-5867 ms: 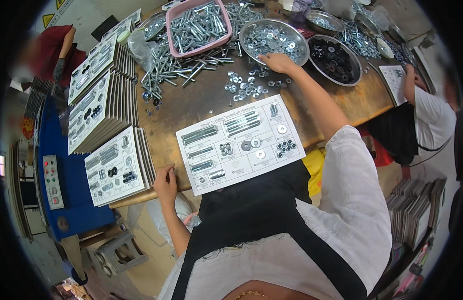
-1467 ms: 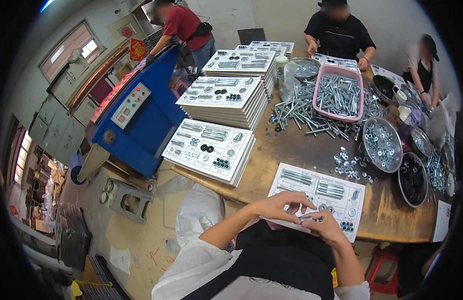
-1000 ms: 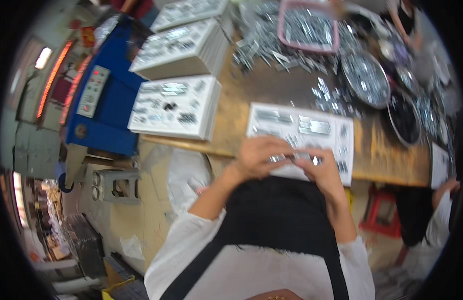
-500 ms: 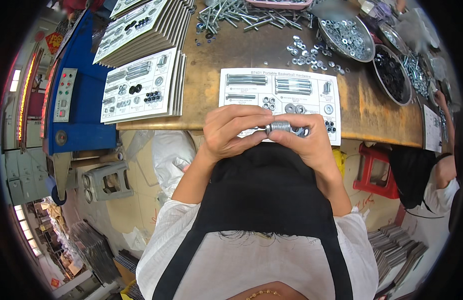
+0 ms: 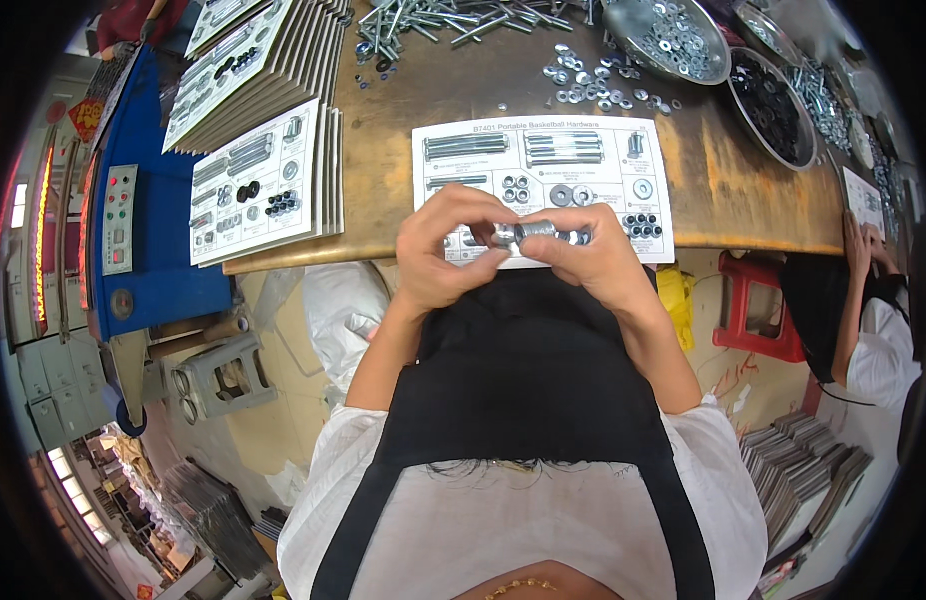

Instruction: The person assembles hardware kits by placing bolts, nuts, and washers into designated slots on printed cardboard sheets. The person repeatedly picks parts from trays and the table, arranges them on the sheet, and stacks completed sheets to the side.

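In front of me at the table's edge, my right hand (image 5: 598,258) grips a stack of metal washers (image 5: 536,230) between thumb and fingers. A few more shiny metal pieces show at the far side of that grip. My left hand (image 5: 445,250) curls beside it, its thumb and fingers around one or two washers (image 5: 503,234) at the near end of the stack. Beneath both hands lies a printed hardware card (image 5: 543,128) with pictures of bolts, washers and nuts; my hands cover its lower middle.
Finished-looking cards (image 5: 253,190) are piled at the left. Loose bolts (image 5: 453,18) and scattered washers (image 5: 590,85) lie farther back. A steel bowl of washers (image 5: 673,45) and a bowl of black parts (image 5: 773,110) stand right. A co-worker's hands (image 5: 863,250) are at far right.
My left fingers have opened into a wider curl, and one or two washers now stand apart from the stack. The whole view has shifted slightly. The co-worker's hands have come to their card.
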